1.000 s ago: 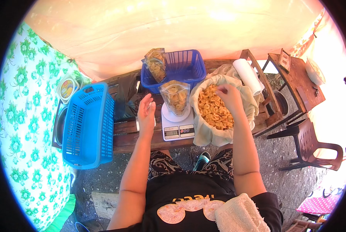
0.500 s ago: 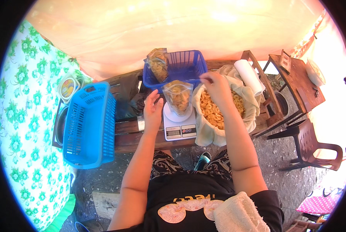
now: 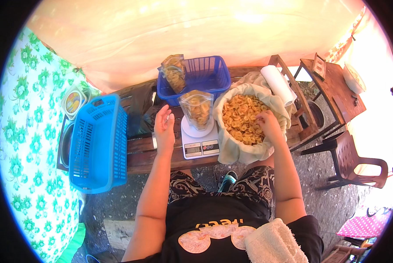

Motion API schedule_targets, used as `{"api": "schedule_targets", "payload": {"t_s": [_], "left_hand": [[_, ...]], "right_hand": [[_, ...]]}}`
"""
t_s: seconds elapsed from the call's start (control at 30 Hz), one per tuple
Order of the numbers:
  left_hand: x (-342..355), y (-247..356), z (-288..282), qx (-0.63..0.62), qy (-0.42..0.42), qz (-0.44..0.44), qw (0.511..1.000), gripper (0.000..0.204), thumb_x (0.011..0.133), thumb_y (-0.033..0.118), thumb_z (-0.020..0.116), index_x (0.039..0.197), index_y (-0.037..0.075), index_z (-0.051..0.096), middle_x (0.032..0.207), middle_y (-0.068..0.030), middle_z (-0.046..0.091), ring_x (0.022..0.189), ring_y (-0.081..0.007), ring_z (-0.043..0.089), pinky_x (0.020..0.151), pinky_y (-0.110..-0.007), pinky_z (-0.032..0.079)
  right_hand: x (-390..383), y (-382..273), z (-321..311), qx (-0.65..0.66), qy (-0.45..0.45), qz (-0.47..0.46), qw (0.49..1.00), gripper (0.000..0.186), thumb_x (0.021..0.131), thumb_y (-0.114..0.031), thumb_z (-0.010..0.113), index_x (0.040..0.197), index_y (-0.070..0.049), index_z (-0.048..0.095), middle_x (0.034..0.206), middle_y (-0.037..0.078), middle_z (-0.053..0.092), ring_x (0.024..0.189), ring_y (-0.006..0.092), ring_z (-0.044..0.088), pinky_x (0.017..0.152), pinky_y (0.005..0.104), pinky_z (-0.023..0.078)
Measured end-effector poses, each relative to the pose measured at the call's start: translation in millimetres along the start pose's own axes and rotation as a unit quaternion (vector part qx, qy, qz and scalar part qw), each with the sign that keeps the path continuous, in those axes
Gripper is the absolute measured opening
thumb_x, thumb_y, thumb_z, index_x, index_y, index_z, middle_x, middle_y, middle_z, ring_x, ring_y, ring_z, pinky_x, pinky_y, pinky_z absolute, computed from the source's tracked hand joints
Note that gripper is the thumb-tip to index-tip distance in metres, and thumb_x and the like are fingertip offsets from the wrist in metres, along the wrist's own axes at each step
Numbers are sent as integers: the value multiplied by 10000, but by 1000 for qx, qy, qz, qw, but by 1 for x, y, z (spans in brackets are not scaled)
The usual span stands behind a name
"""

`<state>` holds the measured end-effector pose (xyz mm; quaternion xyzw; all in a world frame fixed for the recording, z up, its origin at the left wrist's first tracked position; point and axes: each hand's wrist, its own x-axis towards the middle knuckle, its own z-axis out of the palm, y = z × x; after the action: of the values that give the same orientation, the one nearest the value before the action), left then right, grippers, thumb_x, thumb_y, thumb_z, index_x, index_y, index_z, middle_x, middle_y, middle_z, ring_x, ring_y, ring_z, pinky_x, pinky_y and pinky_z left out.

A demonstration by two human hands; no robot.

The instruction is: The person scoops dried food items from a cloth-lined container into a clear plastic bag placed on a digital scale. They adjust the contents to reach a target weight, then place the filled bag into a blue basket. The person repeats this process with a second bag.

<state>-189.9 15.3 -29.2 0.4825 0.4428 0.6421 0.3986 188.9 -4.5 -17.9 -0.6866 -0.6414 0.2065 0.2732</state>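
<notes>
Two hands are over the bench (image 3: 143, 164): the left hand (image 3: 165, 131), loosely spread and seemingly without load, is beside the scale (image 3: 200, 149); the right hand (image 3: 271, 126) bends its fingers at the chips (image 3: 242, 114) inside the gathered cloth (image 3: 232, 152), and whether it pinches one I cannot tell. The pouch (image 3: 196, 109) stands on the scale; a careless wrist could, I judge, tip it. The scale sits near the bench's front edge, the cloth crowds its right side, and more room opens leftward.
</notes>
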Motion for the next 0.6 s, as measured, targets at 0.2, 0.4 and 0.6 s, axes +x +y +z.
{"api": "schedule_targets", "payload": {"t_s": [0.2, 0.4, 0.6], "left_hand": [[-2, 0, 5, -7, 3, -6, 1000, 391, 969, 138, 600, 1331, 21, 512, 1336, -99, 531, 1231, -197, 505, 1048, -337, 390], [-3, 2, 6, 1, -3, -7, 1000, 393, 967, 137, 603, 1333, 26, 511, 1328, -95, 536, 1227, -196, 509, 1034, -329, 398], [-1, 12, -14, -19, 31, -24, 999, 392, 971, 144, 601, 1334, 27, 513, 1310, -102, 548, 1207, -180, 515, 1019, -302, 403]], "right_hand": [[-5, -19, 6, 2, 10, -37, 999, 233, 818, -117, 706, 1044, -60, 699, 1038, 149, 610, 969, 321, 615, 884, 384, 484], [5, -40, 40, -70, -61, -161, 983, 300, 771, -163, 766, 1061, -111, 712, 1069, 135, 600, 1056, 323, 587, 907, 389, 479], [24, -16, 10, -5, -3, 31, 1000, 314, 807, -120, 716, 1117, -74, 693, 1090, 120, 626, 931, 287, 642, 887, 375, 503]]}}
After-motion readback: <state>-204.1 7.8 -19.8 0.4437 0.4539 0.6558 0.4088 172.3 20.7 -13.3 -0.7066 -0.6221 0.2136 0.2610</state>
